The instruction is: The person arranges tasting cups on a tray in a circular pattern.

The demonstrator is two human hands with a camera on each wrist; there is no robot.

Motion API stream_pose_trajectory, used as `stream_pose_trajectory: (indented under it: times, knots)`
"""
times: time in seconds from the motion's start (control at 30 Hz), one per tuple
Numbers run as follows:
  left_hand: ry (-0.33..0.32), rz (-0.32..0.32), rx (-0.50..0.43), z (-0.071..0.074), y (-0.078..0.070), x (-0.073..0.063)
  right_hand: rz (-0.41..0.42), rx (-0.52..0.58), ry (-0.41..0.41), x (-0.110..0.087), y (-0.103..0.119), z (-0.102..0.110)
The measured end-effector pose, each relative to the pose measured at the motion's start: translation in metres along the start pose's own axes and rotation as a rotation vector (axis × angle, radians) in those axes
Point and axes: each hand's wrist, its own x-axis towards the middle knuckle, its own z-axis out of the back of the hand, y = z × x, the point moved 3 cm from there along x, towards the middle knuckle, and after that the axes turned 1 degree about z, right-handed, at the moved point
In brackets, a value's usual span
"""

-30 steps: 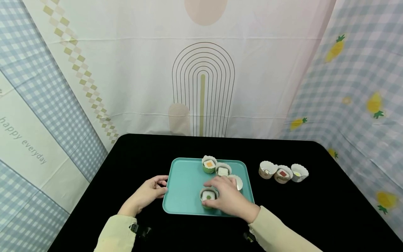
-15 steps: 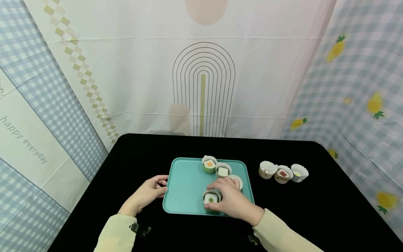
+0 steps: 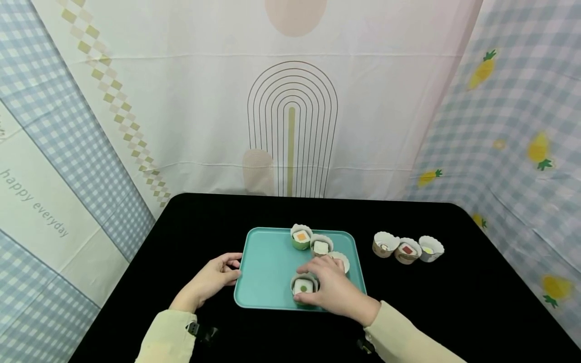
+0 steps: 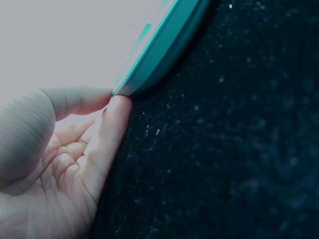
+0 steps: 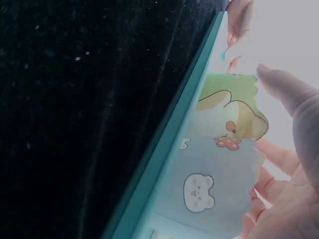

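My left hand [image 3: 213, 277] pinches the left rim of a turquoise tray [image 3: 263, 297] between thumb and finger, as the left wrist view shows. My right hand [image 3: 333, 287] grips the rim of a green paper baking cup [image 5: 234, 117], its thumb at the near side and fingers behind. Inside this cup lies a white square piece [image 3: 303, 286] with a green dot. A grey-blue cup with a bear face [image 5: 214, 184] stands beside it in the right wrist view; the right hand hides it in the head view.
Further back on the tray stand a green cup [image 3: 301, 244] with an orange-centred piece, a cup with a white piece [image 3: 321, 247] and a partly hidden cup [image 3: 342, 262]. Three more cups, including one with a red-topped piece [image 3: 407, 250], stand on the black table [image 3: 422, 307] right of the tray.
The right hand and its green cup have shifted slightly right and nearer, then stayed still. The left hand and tray have not moved.
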Motion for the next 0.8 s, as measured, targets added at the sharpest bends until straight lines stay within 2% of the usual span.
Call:
stream_pose_trajectory:
  times: [0.17,0.33,0.43,0.6,0.8]
  knots:
    - [-0.007,0.000,0.002,0.000,0.000,0.000,0.001,0.056,0.001,-0.002,-0.003,0.008]
    - [-0.004,-0.003,0.000,0.000,0.000,0.000,-0.021,0.087,-0.085,-0.009,-0.013,0.028]
    - [-0.004,-0.002,-0.001,0.000,0.001,0.000,-0.057,0.090,-0.127,-0.016,-0.025,0.041]
    - [0.001,-0.004,0.000,0.000,0.001,0.000,-0.137,0.113,-0.148,-0.028,-0.050,0.059]
    - [0.007,-0.001,-0.006,0.000,0.000,0.000,-0.180,0.093,-0.191,-0.042,-0.071,0.073]
